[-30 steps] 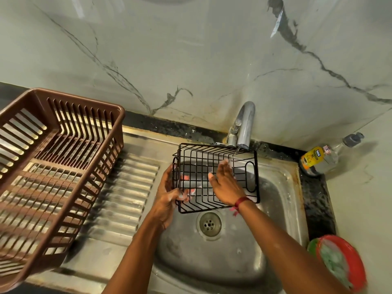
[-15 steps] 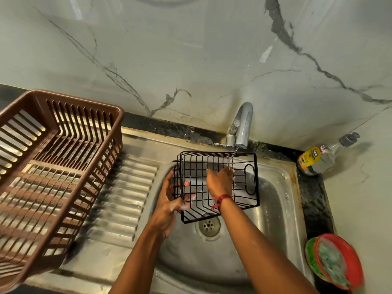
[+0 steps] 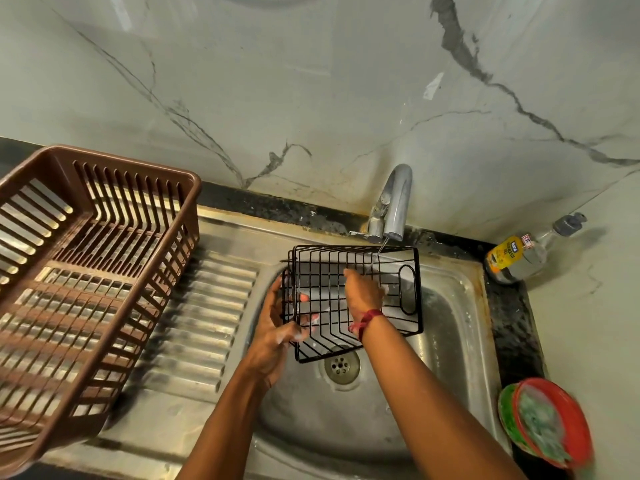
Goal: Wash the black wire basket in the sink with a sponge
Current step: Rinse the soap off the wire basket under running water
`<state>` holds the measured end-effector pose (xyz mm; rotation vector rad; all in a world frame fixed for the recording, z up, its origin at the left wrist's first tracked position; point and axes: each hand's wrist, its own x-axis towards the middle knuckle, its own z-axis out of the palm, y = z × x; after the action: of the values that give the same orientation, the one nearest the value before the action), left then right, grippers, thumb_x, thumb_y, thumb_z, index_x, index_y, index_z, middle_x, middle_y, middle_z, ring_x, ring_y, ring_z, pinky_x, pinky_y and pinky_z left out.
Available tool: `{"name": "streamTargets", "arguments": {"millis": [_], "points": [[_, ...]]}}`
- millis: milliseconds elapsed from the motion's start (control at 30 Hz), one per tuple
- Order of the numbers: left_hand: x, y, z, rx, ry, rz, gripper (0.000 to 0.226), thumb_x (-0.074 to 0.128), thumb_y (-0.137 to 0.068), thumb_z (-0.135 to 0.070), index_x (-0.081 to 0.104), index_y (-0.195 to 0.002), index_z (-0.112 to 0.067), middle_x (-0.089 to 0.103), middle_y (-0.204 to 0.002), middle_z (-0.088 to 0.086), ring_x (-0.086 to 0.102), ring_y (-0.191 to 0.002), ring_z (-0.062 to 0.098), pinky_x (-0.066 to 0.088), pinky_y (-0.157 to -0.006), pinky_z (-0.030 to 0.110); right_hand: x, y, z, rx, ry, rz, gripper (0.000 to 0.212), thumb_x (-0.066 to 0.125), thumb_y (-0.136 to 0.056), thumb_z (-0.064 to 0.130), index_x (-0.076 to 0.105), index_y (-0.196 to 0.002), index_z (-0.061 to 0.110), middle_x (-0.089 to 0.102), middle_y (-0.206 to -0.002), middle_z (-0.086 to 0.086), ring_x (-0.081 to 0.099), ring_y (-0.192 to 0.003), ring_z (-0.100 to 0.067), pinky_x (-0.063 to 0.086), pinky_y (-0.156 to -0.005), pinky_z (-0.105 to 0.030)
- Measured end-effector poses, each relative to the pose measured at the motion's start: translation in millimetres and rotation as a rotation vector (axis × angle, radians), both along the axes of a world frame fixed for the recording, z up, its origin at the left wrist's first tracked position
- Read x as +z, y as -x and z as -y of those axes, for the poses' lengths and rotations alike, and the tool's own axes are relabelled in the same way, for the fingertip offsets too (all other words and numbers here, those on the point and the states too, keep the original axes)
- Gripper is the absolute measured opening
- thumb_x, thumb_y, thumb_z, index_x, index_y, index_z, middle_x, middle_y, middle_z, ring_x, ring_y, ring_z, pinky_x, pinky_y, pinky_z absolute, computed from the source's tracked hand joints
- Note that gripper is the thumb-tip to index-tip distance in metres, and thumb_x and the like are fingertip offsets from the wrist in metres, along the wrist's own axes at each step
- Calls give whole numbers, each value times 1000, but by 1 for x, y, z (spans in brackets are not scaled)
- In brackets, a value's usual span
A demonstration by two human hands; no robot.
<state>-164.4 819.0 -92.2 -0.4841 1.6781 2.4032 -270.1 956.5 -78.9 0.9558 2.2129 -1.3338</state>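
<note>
**Light, stiff, soapy: hold it by the end frame**

The basket (image 3: 325, 296) hangs tilted over the sink (image 3: 450, 341), above the drain (image 3: 341, 365) and just under the tap (image 3: 394, 202), where a thin stream falls onto its far rim. The left hand (image 3: 277, 327) grips its left end, with fingers (image 3: 304, 297) hooked through the wires and curled round them. The right hand (image 3: 362, 292) reaches inside against the mesh. Its fingers bend away from the camera, so I cannot tell whether they are spread or closed on anything, and no sponge shows.

The basket looks light enough for one hand and rigid, so it should not flex under scrubbing. The coated wire is thin, and with suds on the left hand it is likely slippery. Hooking fingers through the grid or round the thicker rim looks safer than pinching a single wire. The oval handle loop at the right end is a second hold for turning it. A slip would probably only drop it into the sink, and the main hazard is fingers caught between wires.
</note>
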Motion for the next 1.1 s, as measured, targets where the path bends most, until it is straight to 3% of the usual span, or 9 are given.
{"name": "streamTargets", "arguments": {"millis": [200, 267, 333, 467, 633, 767, 833, 1000, 1100], "points": [[0, 6, 4, -22, 17, -21, 124, 78, -45, -23, 26, -158, -30, 41, -157, 18, 48, -138, 43, 40, -111, 66, 0, -1, 15, 5, 97, -1, 77, 60, -77, 45, 34, -142, 14, 28, -149, -15, 40, -124, -34, 49, -80, -43], [0, 6, 1, -20, 4, -11, 127, 78, -44, -24, 26, -159, -32, 39, -159, 15, 45, -141, 39, 37, -113, 66, 7, -8, 21, 172, 2, -102, 87, 55, -87, 39, 3, -152, 12, -7, -159, -14, 2, -146, -33, 20, -116, -52], [-2, 6, 1, -18, -3, -9, 125, 77, -44, -24, 28, -158, -31, 41, -159, 13, 44, -142, 38, 37, -114, 65, 0, -13, 28, 201, -4, -126, 92, 53, -86, 40, -5, -152, 12, -16, -158, -10, -10, -146, -30, 4, -119, -52], [-5, 3, 2, -23, -12, 7, 124, 79, -45, -24, 28, -157, -35, 41, -159, 13, 46, -139, 41, 35, -115, 66, 2, -12, 27, -153, 207, 84, 82, 59, -70, 42, 30, -139, 9, 22, -151, -14, 34, -131, -34, 42, -97, -50], [-3, 3, 1, -19, -58, 3, 127, 79, -41, -22, 28, -157, -36, 38, -160, 13, 46, -138, 38, 34, -116, 65, 1, -8, 30, 27, 113, -125, 89, 59, -75, 32, 15, -150, 15, 10, -156, -18, 27, -138, -36, 42, -102, -51], [-1, 7, 7, 2, -27, -19, 113, 77, -45, -19, 37, -151, -32, 53, -146, 17, 52, -132, 47, 45, -108, 62, 8, -12, 4, -113, 157, -329, 40, 58, -89, 10, 55, -129, 14, 64, -116, -9, 58, -64, -9, 48, -52, -21], [0, 6, 9, 13, -52, -24, 111, 75, -46, -17, 39, -149, -31, 57, -139, 18, 57, -126, 48, 56, -96, 50, 19, -8, -17, -245, 283, -384, 14, 64, -87, 5, 69, -96, 15, 72, -96, -11, 60, -61, -10, 50, -52, -21], [-4, 9, 6, 18, -69, -12, 110, 76, -49, -19, 39, -153, -28, 56, -142, 20, 54, -127, 51, 58, -77, 34, 55, 6, -42, 117, 537, -439, 11, 69, -83, 5, 69, -94, 4, 72, -85, -15, 70, -71, -18, 59, -65, -26], [-1, 16, 4, 15, -98, 2, 111, 76, -47, -18, 39, -153, -24, 58, -139, 21, 59, -122, 49, 60, -76, 36, 54, 20, -50, 404, 208, -283, 7, 62, -89, 7, 69, -87, 5, 71, -82, -16, 67, -66, -16, 56, -61, -27]]}}
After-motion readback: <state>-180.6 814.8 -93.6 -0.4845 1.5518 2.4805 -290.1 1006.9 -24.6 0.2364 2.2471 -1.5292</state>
